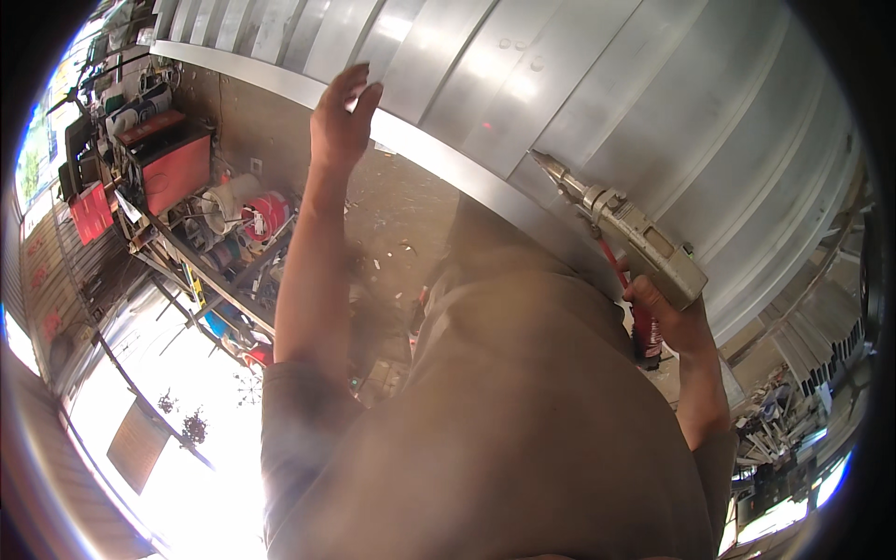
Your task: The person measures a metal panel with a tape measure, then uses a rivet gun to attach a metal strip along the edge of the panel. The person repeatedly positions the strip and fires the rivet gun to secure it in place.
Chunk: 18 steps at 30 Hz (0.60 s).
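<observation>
My right hand (661, 313) is closed round the handle of a handheld laser welding gun (649, 245). The gun has a boxy beige body, a tapered metal nozzle and red parts by the grip. Its nozzle points up and left over a large ribbed sheet-metal panel (597, 65), and a small red light spot shows on the metal ahead of the tip. At the panel's near edge is my left hand (341, 129), empty, with bent fingers and the thumb held apart. Whether it touches the panel I cannot tell.
A red box-shaped machine (173, 168) stands at the left, near a pale bucket (231, 201) and a red reel-like object (268, 215). A metal frame (201, 294) runs below them. Metal scraps (779, 420) are heaped at the lower right. Brown floor (397, 224) shows below the panel.
</observation>
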Each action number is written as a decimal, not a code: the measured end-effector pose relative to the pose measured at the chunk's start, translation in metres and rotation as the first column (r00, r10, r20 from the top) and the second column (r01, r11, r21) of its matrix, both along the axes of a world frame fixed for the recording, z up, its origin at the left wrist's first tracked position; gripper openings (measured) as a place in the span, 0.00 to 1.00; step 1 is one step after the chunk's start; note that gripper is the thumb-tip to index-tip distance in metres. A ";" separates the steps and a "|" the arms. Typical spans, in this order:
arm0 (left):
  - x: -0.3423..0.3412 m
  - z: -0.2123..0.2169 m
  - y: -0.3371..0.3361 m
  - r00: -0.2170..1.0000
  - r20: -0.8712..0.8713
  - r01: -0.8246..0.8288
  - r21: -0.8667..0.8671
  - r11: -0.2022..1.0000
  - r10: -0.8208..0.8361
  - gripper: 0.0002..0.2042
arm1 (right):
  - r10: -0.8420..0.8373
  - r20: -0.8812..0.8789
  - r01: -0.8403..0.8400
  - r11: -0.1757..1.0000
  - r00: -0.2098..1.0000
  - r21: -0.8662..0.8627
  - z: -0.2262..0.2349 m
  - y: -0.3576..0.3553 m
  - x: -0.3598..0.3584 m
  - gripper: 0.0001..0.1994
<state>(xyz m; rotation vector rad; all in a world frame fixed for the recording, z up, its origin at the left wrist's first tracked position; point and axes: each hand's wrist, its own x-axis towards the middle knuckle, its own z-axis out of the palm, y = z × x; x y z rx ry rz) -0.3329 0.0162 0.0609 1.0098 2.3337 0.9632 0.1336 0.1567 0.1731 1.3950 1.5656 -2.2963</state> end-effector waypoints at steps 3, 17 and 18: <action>-0.021 -0.002 0.037 0.990 0.064 0.134 -0.072 0.988 -0.129 0.25 | -0.055 -0.090 0.057 0.998 0.994 0.025 -0.003 -0.011 -0.016 0.27; -0.067 -0.020 0.098 0.879 0.203 0.461 -0.136 0.877 -0.431 0.27 | -0.051 0.066 0.056 0.995 0.996 -0.079 0.002 -0.004 -0.103 0.31; -0.068 -0.020 0.099 0.873 0.216 0.470 -0.134 0.872 -0.437 0.27 | -0.045 0.085 0.056 0.991 0.995 -0.123 0.003 -0.001 -0.108 0.35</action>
